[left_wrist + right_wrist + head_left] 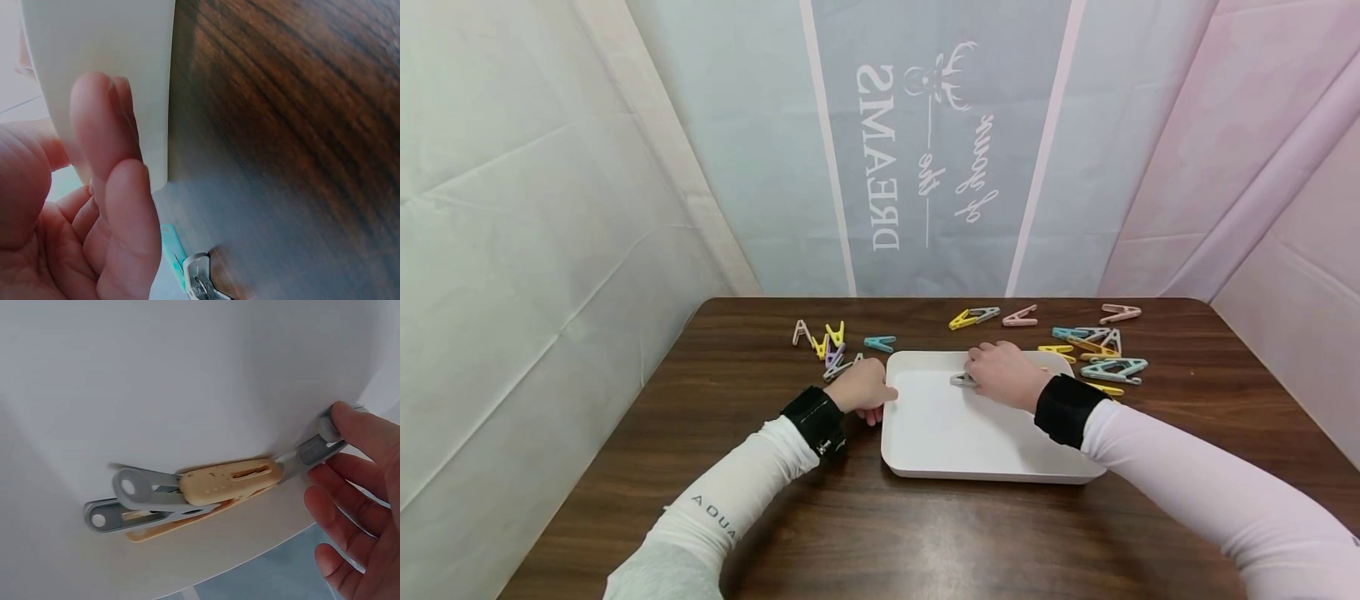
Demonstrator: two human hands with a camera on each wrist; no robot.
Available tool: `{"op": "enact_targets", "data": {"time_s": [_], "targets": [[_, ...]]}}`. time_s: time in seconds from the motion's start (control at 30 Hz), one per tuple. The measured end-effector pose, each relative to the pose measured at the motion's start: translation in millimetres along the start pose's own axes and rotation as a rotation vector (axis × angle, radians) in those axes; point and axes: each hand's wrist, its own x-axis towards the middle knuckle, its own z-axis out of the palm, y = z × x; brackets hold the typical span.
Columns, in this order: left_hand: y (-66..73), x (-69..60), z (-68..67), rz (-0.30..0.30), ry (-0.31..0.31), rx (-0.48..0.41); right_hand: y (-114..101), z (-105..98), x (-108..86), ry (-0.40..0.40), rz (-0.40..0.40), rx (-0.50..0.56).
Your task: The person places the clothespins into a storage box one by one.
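A white rectangular tray (970,446) lies on the table. At its left side my left hand (861,386) grips the rim, thumb over the edge and fingers along the outer wall (134,44). Inside the tray, near the far side, my right hand (1006,375) pinches a grey clothespin (312,450) between thumb and fingers. The right wrist view shows an orange clothespin (231,481) touching it, overlapped with another grey clothespin (105,517) at the other end. Whether these are clipped together I cannot tell. From the head view my right hand hides most of them.
Left of the tray lie several clothespins, among them a purple one (834,356) and a blue one (880,342). Behind it are a yellow one (962,320) and a pink one (1020,316). More, including a green one (1114,370), lie at the right. A curtain (940,275) hangs behind the table.
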Motion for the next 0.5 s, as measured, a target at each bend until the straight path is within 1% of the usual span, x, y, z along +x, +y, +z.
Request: {"op": "enact_targets", "data": {"time_s": [0.13, 0.3, 0.43, 0.5], "targets": [[0.5, 0.5, 0.0, 0.011, -0.001, 0.004, 3.8, 2.5, -2.5, 0.001, 0.04, 0.001], [-0.3, 1.2, 1.0, 0.021, 0.006, 0.016, 7.0, 6.4, -3.6, 0.002, 0.067, 0.006], [-0.5, 0.5, 0.0, 0.022, 0.004, 0.019, 9.7, 3.2, -3.3, -0.012, 0.085, 0.079], [0.2, 0.2, -0.8, 0.021, 0.002, 0.018, 14.0, -1.4, -5.5, 0.001, 0.095, 0.13]]}}
